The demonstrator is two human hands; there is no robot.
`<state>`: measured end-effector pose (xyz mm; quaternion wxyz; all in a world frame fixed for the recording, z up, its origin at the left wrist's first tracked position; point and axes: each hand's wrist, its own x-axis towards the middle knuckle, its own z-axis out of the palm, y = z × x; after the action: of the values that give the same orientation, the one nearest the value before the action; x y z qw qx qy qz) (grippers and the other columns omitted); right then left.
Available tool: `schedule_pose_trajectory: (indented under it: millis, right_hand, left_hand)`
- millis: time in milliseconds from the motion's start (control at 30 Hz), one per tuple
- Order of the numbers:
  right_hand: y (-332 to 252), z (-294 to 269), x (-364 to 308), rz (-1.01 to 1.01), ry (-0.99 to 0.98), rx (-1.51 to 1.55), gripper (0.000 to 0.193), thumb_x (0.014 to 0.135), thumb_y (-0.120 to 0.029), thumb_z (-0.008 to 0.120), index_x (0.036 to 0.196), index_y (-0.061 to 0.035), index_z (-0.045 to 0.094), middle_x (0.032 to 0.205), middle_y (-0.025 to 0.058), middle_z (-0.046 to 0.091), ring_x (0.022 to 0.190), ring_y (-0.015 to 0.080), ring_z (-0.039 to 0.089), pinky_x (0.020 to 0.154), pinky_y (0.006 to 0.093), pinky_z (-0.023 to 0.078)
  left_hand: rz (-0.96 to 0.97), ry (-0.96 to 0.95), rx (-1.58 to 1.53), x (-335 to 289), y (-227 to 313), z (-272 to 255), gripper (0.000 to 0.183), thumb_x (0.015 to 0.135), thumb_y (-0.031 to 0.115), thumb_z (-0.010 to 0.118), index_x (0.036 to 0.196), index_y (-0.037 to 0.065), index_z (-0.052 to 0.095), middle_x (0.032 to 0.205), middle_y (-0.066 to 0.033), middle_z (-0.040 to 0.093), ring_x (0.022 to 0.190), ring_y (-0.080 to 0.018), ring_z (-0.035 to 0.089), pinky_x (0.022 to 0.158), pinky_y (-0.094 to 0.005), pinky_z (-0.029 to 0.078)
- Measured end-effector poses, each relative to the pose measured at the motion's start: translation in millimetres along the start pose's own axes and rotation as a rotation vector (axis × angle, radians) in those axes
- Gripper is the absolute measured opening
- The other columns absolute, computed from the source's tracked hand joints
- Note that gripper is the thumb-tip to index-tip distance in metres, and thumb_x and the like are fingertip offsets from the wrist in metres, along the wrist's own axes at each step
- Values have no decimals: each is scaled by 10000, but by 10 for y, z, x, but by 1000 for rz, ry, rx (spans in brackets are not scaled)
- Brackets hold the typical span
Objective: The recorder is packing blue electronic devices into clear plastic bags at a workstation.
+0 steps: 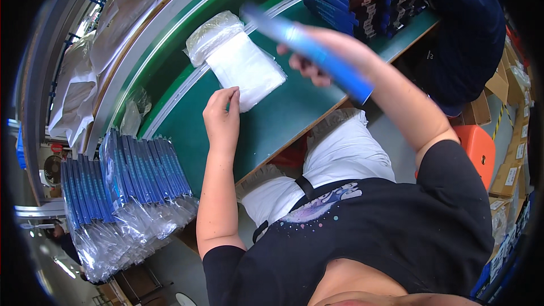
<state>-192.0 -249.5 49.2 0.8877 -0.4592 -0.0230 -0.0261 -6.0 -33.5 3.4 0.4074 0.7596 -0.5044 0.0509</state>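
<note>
In my right hand (324, 59) I hold a flat blue box (340, 73) tilted over the table, smeared by motion. My left hand (222, 114) is closed in a pinch at the near left corner of a stack of thin white plastic bags (252, 71). The stack lies on the green tabletop (272, 124), with a crumpled clear plastic wrapper (215, 34) at its far end. How many bags my left fingertips hold is hidden.
Many blue boxes in clear bags stand in rows (141, 170) at the left. Stacks of blue boxes (345, 0) rise at the far right, near another person in dark clothes (467, 34). An orange stool (476, 147) and cardboard boxes (507, 175) are at the right.
</note>
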Motion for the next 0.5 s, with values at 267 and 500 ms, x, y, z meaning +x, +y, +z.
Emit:
schedule_pose_trajectory:
  millis: [267,500]
  right_hand:
    - [804,118,194,159,49,68,729,829,-130,691,1395,110,300,1164,191,608,961,184,660,856,294,529]
    - [695,25,270,84,35,-54,568,810,-150,708,1260,124,498,1050,171,664,882,148,670,783,258,538]
  left_hand:
    - [-428,-28,-369,98,-109,-44,174,819,69,708,977,-3,696,948,-56,631,840,-131,606,719,-248,499]
    - [-748,87,-744,104,-52,-179,213,854,111,691,1027,-7,655,818,-20,615,703,-87,578,648,-215,477]
